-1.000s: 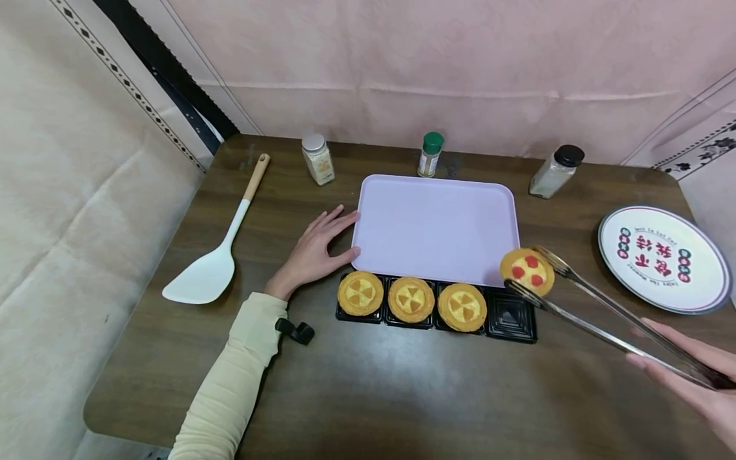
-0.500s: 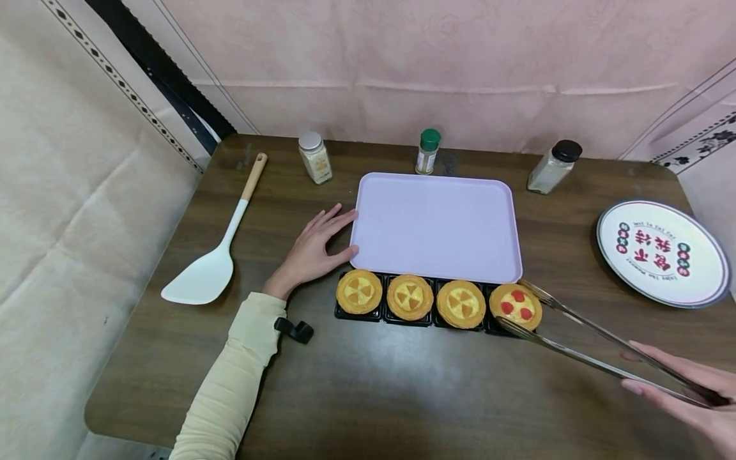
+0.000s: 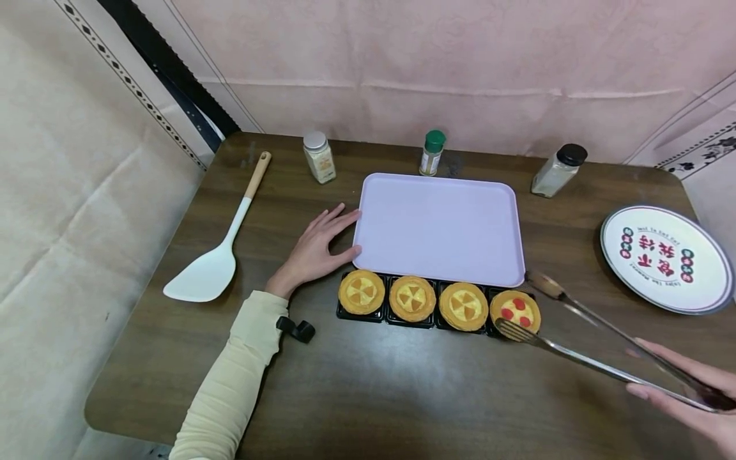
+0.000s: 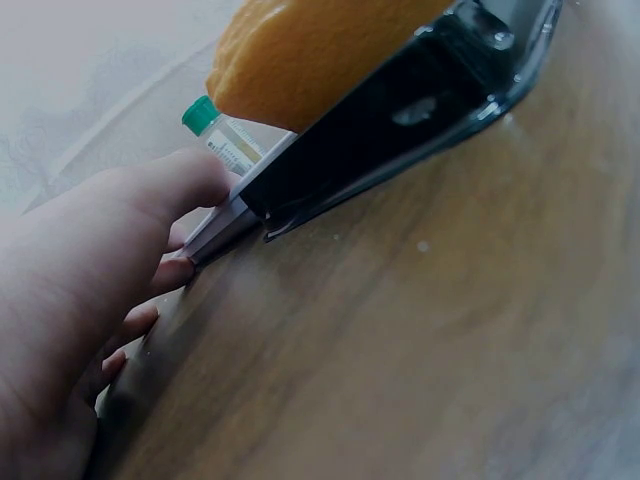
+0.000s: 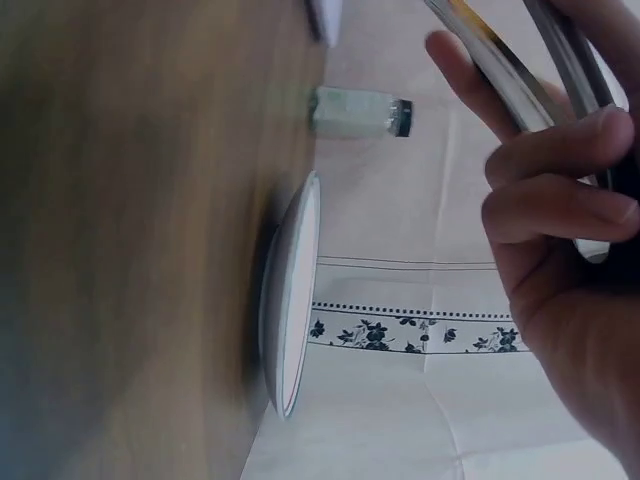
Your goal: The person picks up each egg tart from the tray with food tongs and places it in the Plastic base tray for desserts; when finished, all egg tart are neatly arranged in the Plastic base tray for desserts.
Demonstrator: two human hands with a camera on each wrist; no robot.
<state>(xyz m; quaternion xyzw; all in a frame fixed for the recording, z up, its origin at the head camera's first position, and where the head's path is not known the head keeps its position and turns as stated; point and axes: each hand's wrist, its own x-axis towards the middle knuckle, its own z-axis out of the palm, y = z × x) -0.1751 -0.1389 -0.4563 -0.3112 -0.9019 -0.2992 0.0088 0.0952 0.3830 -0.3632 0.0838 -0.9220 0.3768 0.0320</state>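
My right hand (image 3: 690, 383) grips a pair of metal tongs (image 3: 598, 364), its fingers curled round them in the right wrist view. The tongs' arms are spread: one tip overlaps the near edge of a round tart with red dots (image 3: 514, 310), the other stands beyond its far right side. That tart lies in the rightmost cup of a black plastic tray (image 3: 359, 316), beside three yellow tarts (image 3: 412, 298). My left hand (image 3: 313, 252) lies with extended fingers, thumb and fingertips touching the left edge of a lilac rectangular tray (image 3: 439, 230).
A white spatula (image 3: 209, 275) with a wooden handle lies at the left. Along the back stand a white-capped jar (image 3: 319, 160), a green-capped jar (image 3: 431, 154) and a black-capped jar (image 3: 558, 171). A white plate with red characters (image 3: 667, 287) rests at the right.
The red-dotted tart has come down from above the empty cup into it. The tongs have then opened, their far arm swinging away from the tart. My left hand has stayed put.
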